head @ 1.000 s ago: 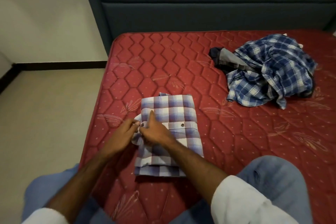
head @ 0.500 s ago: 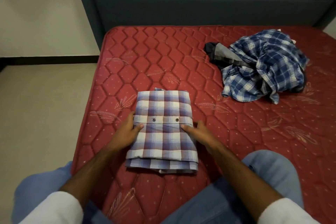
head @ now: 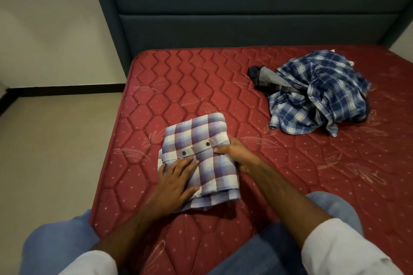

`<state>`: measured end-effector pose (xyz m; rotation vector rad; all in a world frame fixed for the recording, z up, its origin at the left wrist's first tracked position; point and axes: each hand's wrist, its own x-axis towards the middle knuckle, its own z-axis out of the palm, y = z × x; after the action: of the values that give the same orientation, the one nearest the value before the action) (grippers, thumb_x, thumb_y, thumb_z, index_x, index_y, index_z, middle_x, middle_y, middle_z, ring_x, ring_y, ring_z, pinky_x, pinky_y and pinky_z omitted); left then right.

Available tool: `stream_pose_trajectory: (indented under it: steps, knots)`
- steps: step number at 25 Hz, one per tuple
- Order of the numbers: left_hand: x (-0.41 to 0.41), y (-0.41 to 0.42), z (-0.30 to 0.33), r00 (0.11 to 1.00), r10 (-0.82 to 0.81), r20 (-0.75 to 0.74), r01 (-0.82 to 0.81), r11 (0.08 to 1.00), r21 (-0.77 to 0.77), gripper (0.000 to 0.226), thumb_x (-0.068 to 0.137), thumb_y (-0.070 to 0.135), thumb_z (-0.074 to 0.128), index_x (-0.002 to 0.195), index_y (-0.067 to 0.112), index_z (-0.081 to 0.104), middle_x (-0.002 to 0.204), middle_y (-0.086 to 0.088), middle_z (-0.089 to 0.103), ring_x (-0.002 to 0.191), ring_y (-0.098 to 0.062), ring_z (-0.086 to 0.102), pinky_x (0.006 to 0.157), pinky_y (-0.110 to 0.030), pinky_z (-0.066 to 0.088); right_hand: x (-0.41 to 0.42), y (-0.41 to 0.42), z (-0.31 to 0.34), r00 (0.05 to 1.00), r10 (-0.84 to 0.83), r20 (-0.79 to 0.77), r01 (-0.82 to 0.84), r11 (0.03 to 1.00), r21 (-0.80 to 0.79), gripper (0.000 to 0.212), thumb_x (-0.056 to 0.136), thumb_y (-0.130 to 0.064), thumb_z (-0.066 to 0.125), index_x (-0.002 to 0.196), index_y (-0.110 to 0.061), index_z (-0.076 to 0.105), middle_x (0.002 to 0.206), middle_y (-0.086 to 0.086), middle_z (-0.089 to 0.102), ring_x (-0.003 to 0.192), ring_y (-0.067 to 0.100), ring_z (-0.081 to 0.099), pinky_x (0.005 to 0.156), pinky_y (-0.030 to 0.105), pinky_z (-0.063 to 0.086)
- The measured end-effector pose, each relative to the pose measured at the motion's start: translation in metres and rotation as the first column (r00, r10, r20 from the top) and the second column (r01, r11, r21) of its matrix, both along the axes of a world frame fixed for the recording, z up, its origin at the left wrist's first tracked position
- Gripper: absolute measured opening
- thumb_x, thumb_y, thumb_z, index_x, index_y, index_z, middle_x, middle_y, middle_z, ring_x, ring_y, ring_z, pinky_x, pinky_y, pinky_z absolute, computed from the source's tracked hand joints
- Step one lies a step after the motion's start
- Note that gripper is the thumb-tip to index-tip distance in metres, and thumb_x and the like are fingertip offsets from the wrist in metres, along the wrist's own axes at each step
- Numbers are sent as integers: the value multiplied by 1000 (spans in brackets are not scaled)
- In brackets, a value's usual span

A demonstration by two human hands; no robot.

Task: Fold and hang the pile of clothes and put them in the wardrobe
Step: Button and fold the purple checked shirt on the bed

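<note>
One checked shirt (head: 201,158) lies folded into a neat rectangle near the mattress's (head: 178,87) left edge; a crumpled pile of clothes (head: 317,94) waits toward its far right corner, and no wardrobe shows. The left hand (head: 176,182) presses flat on the shirt, fingers straight. The right hand (head: 239,154) grips its right edge, thumb on top.

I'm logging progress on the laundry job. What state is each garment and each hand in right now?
Pale checked shirt: folded into a rectangle, lying on the mattress.
Blue plaid shirt: crumpled, unfolded, on a dark garment.
Left hand: flat, fingers straight, pressing the folded shirt.
Right hand: gripping the folded shirt's right edge, thumb on top.
</note>
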<state>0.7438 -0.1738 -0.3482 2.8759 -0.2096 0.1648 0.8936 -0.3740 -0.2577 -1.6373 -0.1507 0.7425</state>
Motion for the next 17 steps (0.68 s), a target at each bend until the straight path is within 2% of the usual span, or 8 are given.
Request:
stream_pose_trajectory:
  steps: [2,3,5,7,9,13,15,17]
  knots:
    - [28,-14,25,997,71,-6,-69,939,-337,62,93,69,43,147,39,37,149,12,38,135,-14,40,108,-53,36,23,12,61,905,264,333,-207,958,-196,42,85,14,61,120,-9,60,113,3,69,101,8,67,87,26,55]
    - [44,-17,50,996,70,-50,-86,781,-619,60,86,73,53,135,37,50,138,9,50,124,-15,50,100,-51,44,34,19,95,784,418,459,-275,897,-347,42,85,11,61,123,-8,59,116,4,67,103,10,64,86,28,53]
    - [67,-9,99,995,-16,-99,-96,150,-984,69,69,81,67,112,28,69,118,-6,66,100,-25,63,81,-43,55,49,32,152,444,691,570,-228,702,-675,39,88,-2,61,126,-11,56,116,10,66,102,25,62,78,34,46]
    - [79,2,137,982,-27,-187,-187,-290,-939,79,77,82,54,112,14,72,116,-23,69,99,-40,69,79,-52,57,45,38,179,114,848,517,23,518,-855,39,94,-18,58,132,-20,50,111,13,65,94,35,62,68,34,37]
    - [83,22,159,943,110,-314,-237,-441,-866,76,95,67,34,103,6,79,111,-26,70,92,-40,73,72,-57,61,29,38,163,-135,852,506,241,523,-818,38,98,-24,49,136,-27,46,107,10,64,88,33,63,59,37,33]
    - [45,52,115,858,239,-455,-381,-298,-875,57,106,51,36,136,9,59,92,16,77,85,-3,72,75,-27,59,-21,10,32,-157,901,405,220,431,-875,49,97,-25,30,145,-27,41,121,20,61,83,37,68,46,37,43]
    - [21,61,75,800,136,-585,-563,-168,-809,48,100,47,53,133,11,57,111,0,75,96,-16,70,86,-39,58,-51,-12,-24,-131,933,335,5,338,-941,58,96,-30,26,154,-24,26,154,25,36,121,47,55,86,58,54]
    - [6,62,48,772,141,-619,-612,-97,-785,43,94,34,68,128,9,59,130,-20,65,103,-29,69,89,-47,58,-58,-37,-33,-13,936,351,-246,337,-909,59,96,-32,38,154,-26,28,164,14,24,144,38,35,115,56,34]
